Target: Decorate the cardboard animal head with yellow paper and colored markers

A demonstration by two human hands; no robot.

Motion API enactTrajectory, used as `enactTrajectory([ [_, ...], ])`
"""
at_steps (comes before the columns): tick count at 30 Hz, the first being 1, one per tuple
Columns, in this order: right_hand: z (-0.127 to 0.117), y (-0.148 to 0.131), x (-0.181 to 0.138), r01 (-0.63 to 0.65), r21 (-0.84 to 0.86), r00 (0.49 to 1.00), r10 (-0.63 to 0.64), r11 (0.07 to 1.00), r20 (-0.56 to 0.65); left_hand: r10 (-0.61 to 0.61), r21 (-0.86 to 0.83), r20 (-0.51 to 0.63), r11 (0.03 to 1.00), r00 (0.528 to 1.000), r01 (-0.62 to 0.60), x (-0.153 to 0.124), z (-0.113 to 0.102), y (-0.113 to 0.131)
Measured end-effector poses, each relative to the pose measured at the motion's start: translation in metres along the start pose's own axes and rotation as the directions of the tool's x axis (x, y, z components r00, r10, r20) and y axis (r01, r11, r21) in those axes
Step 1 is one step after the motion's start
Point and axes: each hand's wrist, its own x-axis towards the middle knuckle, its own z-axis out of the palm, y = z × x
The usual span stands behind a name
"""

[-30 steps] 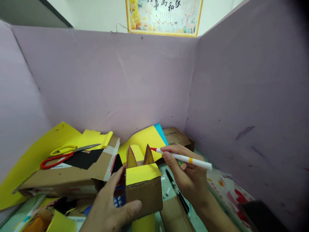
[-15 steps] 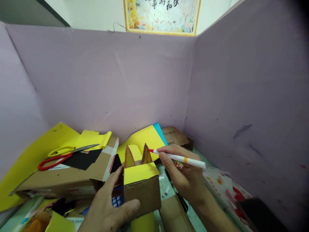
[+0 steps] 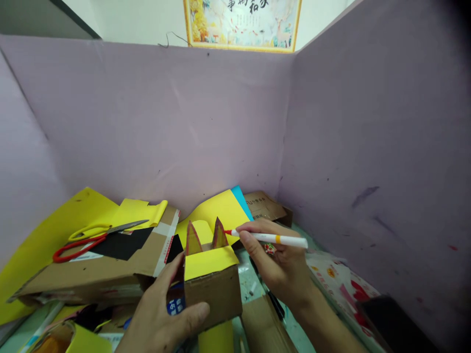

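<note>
My left hand (image 3: 162, 314) grips a small cardboard box (image 3: 213, 289) with a yellow paper top and two pointed cardboard ears (image 3: 206, 235) standing on it. Fingers press its left side and the thumb lies along its front. My right hand (image 3: 283, 267) is closed on a white marker with a red tip (image 3: 268, 238). The red tip touches the right ear near its edge.
A flattened cardboard box (image 3: 91, 274) lies to the left, with red-and-yellow scissors (image 3: 91, 235), black paper and yellow paper sheets (image 3: 136, 211) on it. A black pen (image 3: 268, 289) lies below my right hand. Purple partition walls (image 3: 368, 147) enclose the desk; printed paper lies at the right.
The view drifted slightly. Both hands with the box and marker shifted a little left and down; the marker tip stays at the right ear.
</note>
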Motion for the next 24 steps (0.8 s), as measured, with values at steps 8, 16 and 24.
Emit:
enactTrajectory([
  [8, -0.0035, -0.0006, -0.0003, -0.057, -0.018, 0.998, 0.057, 0.998, -0.006, 0.013, -0.047, 0.004, 0.999, 1.000, -0.012, 0.0027, 0.0008, 0.0026],
  [16, -0.0049, -0.0023, 0.0006, -0.060, -0.077, 0.997, 0.064, 0.995, 0.049, 0.009, -0.005, -0.023, 1.000, 1.000, -0.009, 0.0017, 0.0006, 0.0014],
  [24, -0.0084, -0.0011, -0.0017, -0.073, -0.074, 0.995, 0.077, 0.995, 0.055, 0.047, -0.115, -0.018, 0.992, 0.999, -0.049, 0.0030, 0.0053, 0.0023],
])
